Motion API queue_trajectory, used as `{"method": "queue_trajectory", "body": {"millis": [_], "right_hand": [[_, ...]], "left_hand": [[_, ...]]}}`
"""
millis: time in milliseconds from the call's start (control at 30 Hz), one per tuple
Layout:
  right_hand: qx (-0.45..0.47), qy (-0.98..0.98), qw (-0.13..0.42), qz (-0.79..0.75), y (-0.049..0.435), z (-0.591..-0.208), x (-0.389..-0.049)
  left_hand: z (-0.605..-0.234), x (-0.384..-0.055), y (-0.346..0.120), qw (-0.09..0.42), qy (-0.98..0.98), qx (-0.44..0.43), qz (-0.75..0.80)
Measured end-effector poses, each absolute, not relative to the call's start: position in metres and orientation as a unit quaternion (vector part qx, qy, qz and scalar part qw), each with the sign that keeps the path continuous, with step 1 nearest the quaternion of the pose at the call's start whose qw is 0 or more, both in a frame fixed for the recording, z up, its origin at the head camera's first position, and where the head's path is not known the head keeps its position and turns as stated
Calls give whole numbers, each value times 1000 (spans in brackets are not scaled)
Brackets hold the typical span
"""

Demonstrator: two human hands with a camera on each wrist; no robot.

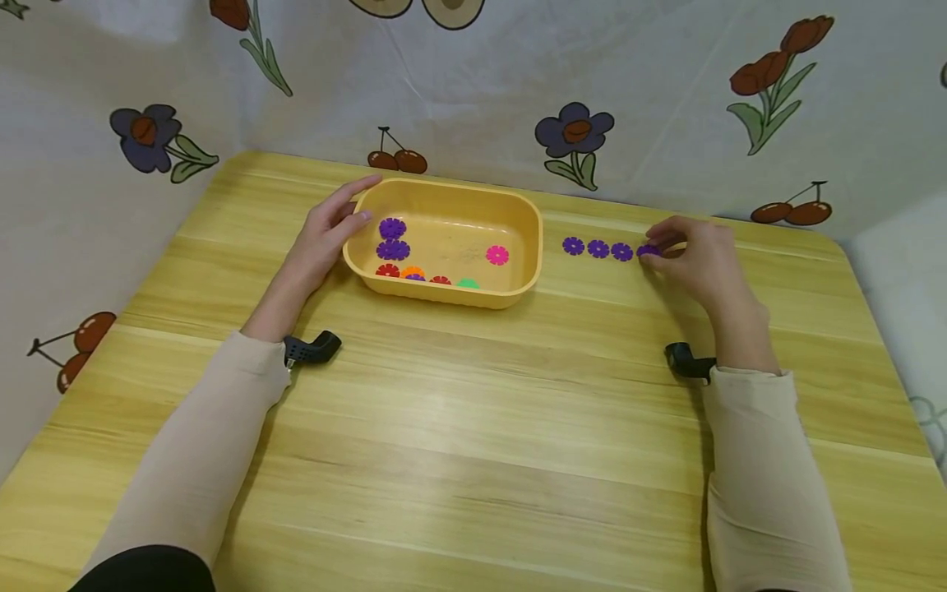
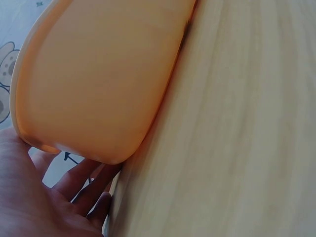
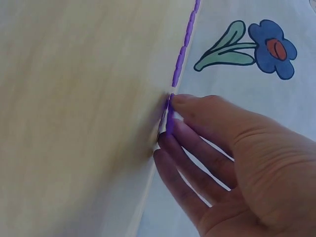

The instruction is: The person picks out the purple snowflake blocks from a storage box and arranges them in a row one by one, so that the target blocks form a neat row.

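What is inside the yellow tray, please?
The yellow tray holds purple pieces, a pink piece, and, partly cut off by its near wall, red pieces, an orange piece and a green piece. Anything lower there is hidden.

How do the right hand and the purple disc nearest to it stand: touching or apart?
Touching. The right wrist view shows the right hand pinching the purple disc, its thumb against it.

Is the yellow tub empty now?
Not empty: the yellow tub holds purple pieces at left, a pink piece at right, and a green piece and red pieces along the near side.
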State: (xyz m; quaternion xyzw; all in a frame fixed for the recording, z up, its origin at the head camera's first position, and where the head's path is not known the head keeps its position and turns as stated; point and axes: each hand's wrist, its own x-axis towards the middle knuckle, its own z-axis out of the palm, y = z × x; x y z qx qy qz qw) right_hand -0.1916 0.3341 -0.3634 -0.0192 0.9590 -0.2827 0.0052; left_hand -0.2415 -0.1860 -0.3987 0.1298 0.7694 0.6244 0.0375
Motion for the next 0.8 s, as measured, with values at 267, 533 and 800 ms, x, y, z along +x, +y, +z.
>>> {"method": "queue_trajectory", "body": {"millis": [267, 533, 800], "right_hand": [[-32, 958, 5, -285, 333, -364, -192], [-32, 960, -39, -276, 325, -357, -189], [-65, 952, -70, -290, 292, -337, -196]], "left_hand": [[-397, -240, -186, 34, 774, 132, 618], [-397, -242, -184, 34, 773, 140, 617], [-397, -241, -185, 35, 771, 136, 621]]}}
